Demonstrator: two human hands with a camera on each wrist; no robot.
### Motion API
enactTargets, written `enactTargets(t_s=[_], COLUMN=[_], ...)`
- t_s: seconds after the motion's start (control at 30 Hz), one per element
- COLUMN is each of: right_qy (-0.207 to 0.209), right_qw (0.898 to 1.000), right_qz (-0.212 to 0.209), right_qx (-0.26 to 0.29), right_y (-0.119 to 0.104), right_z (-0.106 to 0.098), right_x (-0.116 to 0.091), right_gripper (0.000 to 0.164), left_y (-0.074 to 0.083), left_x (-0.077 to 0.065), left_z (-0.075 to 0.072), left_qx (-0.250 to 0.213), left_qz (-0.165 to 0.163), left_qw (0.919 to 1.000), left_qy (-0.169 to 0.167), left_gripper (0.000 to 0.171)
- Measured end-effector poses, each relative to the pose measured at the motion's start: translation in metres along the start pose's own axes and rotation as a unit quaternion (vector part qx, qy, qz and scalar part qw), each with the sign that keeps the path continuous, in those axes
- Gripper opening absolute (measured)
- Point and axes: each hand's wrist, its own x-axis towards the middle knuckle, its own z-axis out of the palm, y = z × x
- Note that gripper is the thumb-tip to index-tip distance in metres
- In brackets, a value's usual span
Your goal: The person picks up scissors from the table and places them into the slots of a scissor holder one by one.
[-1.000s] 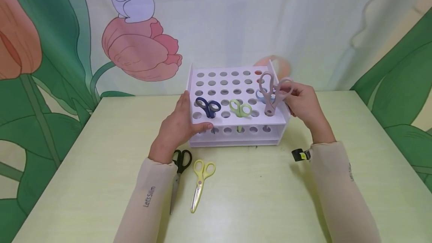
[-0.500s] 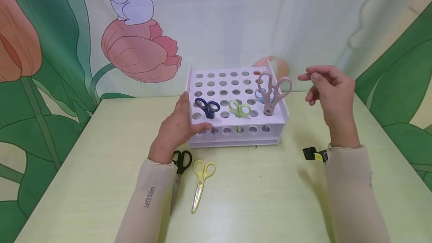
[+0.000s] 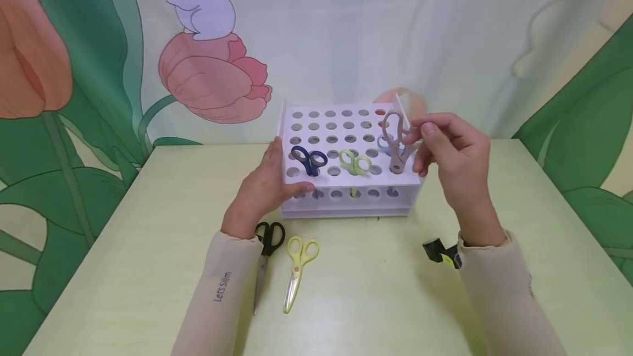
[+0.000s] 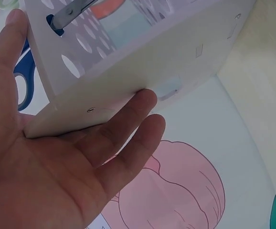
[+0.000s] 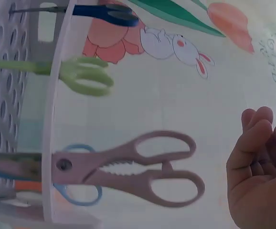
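A white rack (image 3: 316, 179) with rows of holes stands on the table. My left hand (image 3: 262, 185) rests at its left front corner, thumb along the front edge, nearly straight fingers touching the side panel (image 4: 128, 95). Upright in the front row stand dark blue scissors (image 3: 309, 160), light green scissors (image 3: 354, 162) and mauve kitchen scissors (image 3: 397, 150). Blue-handled scissors (image 5: 83, 191) stand behind the mauve pair. Beside the mauve handles hovers my right hand (image 3: 457, 163), fingers loosely bent; the right wrist view shows a gap between hand and handles, with nothing held.
Black-handled scissors (image 3: 269, 240), partly behind the left sleeve, and yellow scissors (image 3: 299, 265) lie on the table (image 3: 366, 301) in front of the rack. A printed curtain (image 3: 326, 26) hangs behind. A black wrist camera (image 3: 440, 251) sticks out by the right sleeve.
My right hand let go of the mauve kitchen scissors, moved off to the right, then came back left near their handles. The left hand stays on the rack.
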Motion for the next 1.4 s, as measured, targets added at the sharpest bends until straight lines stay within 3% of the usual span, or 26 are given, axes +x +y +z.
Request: enactTargets(t_s=[0.3,0.47,0.6,0.77,0.9,1.03,1.23,1.4], right_qy=[-0.084,-0.148,-0.213,-0.281,-0.322,-0.344,-0.363,-0.383], right_qw=[0.995,0.985,0.968,0.94,0.917,0.898,0.88,0.863], right_qz=[0.041,0.061,0.1,0.161,0.201,0.24,0.286,0.28], right_qx=[-0.042,-0.072,-0.088,-0.107,-0.125,-0.131,-0.112,-0.172], right_y=[0.019,0.034,0.044,0.057,0.071,0.088,0.111,0.125], right_z=[0.029,0.042,0.055,0.071,0.081,0.088,0.09,0.089], right_x=[-0.011,-0.016,-0.022,-0.034,-0.045,-0.056,-0.074,-0.086], right_gripper=[0.012,0.013,0.013,0.014,0.015,0.016,0.019,0.017], left_y=[0.002,0.002,0.0,-0.007,-0.011,-0.015,-0.021,-0.024], left_x=[0.007,0.009,0.01,0.01,0.009,0.008,0.005,0.004], left_z=[-0.004,-0.008,-0.011,-0.014,-0.014,-0.011,-0.008,-0.007], left_qx=[-0.002,0.011,0.027,0.026,0.019,0.019,0.018,0.009], left_qz=[0.007,0.016,0.022,0.017,0.002,-0.007,-0.001,0.011], left_qw=[1.0,0.9998,0.9992,0.9987,0.9993,0.9996,0.9997,0.9998], left_qy=[-0.002,0.008,0.019,0.039,0.032,0.019,0.016,0.014], left_gripper=[0.125,0.123,0.117,0.09,0.082,0.085,0.085,0.085])
